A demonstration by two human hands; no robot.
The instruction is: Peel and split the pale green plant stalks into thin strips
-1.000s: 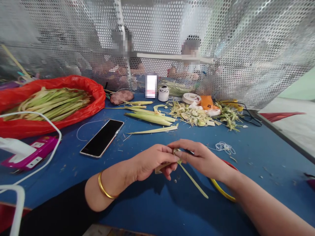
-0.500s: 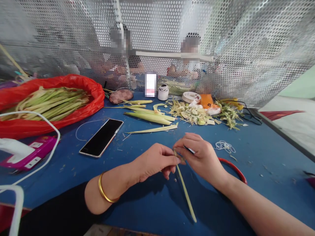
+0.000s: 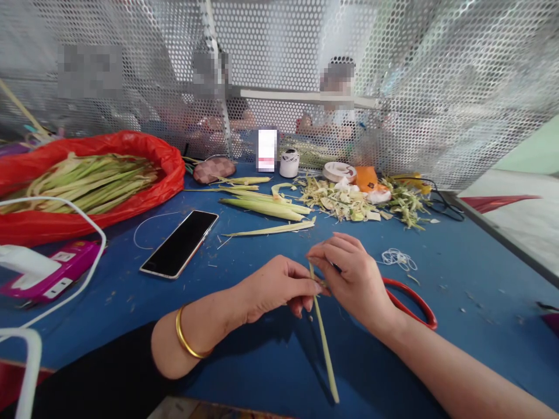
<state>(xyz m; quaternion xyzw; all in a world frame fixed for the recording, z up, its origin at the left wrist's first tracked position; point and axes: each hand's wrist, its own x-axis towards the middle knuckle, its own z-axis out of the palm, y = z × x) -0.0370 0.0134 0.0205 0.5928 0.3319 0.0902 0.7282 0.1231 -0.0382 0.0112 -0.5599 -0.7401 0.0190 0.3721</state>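
Observation:
Near the table's front middle, my left hand [image 3: 282, 285] pinches a thin pale green plant stalk [image 3: 325, 349] between thumb and fingers. The stalk's long lower part slants down over the blue table. My right hand [image 3: 349, 273] is closed at the stalk's upper end, its fingertips touching those of the left hand. A red scissors-like handle [image 3: 421, 302] shows from behind my right wrist. A small dark part appears between the right fingers; whether this hand holds the tool is hidden. Beyond my hands lie several pale green leaves [image 3: 266, 206].
To the left are a red bag [image 3: 170, 169] of leaf strips, a phone [image 3: 181, 244] and a purple power strip [image 3: 76, 267]. Leaf scraps [image 3: 336, 201], a tape roll [image 3: 339, 172] and white string [image 3: 399, 259] lie right. A perforated screen [image 3: 283, 46] stands behind; people sit beyond.
The stalk's lower end has swung slightly left and toward me. My right hand has turned a little, and more of the red handle shows. My left hand stays nearly in place.

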